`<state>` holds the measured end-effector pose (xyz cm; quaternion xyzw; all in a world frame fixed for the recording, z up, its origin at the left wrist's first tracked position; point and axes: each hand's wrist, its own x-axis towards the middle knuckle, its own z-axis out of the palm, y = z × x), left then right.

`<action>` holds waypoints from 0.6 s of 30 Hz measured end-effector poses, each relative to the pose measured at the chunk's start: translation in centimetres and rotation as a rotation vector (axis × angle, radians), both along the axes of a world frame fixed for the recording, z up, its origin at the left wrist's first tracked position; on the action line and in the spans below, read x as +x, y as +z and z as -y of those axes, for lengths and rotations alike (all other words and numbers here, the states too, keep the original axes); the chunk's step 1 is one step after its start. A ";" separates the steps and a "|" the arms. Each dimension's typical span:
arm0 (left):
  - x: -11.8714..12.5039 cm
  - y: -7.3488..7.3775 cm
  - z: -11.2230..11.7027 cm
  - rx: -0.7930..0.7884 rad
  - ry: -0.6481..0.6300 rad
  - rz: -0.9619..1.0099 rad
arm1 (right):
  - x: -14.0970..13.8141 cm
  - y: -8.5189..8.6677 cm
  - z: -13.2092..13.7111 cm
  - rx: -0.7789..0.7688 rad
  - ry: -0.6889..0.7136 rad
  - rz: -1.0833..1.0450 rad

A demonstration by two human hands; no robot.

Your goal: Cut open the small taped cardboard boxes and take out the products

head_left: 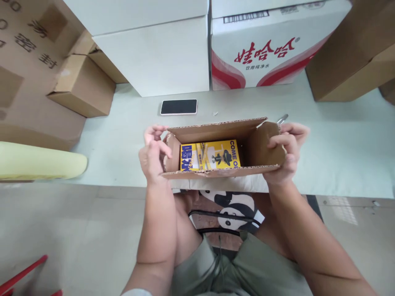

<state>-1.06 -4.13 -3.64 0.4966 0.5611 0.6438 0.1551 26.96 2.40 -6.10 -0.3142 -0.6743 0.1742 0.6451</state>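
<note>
An open brown cardboard box stands at the table's near edge, its top towards me. Inside it lies a yellow printed carton with blue lettering and a dark hat figure; bare space shows to its right. My left hand grips the box's left end, fingers bent over the rim. At the opposite end my right hand pinches the right flap, with the thumb and fingers on either side of it. A small silvery tool, its kind unclear, sticks out behind the right hand.
Behind the box a phone lies on the pale table. White cartons, a red-printed water carton and brown boxes line the back. A yellow roll lies at left. A panda-print bag is below.
</note>
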 end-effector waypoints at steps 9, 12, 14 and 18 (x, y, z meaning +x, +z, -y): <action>5.0 13.2 -1.4 -0.280 -0.620 -0.783 | 0.0 -0.4 0.2 -0.044 0.064 0.000; 8.6 13.9 -4.0 -0.748 -0.801 -1.208 | 0.2 -0.5 0.3 -0.039 0.122 -0.048; 10.1 12.7 -5.2 -0.914 -0.805 -1.414 | 0.4 -0.4 0.4 -0.066 0.138 -0.045; 11.3 10.5 -5.6 -0.897 -0.778 -1.603 | 0.6 -0.1 0.5 -0.124 0.187 -0.013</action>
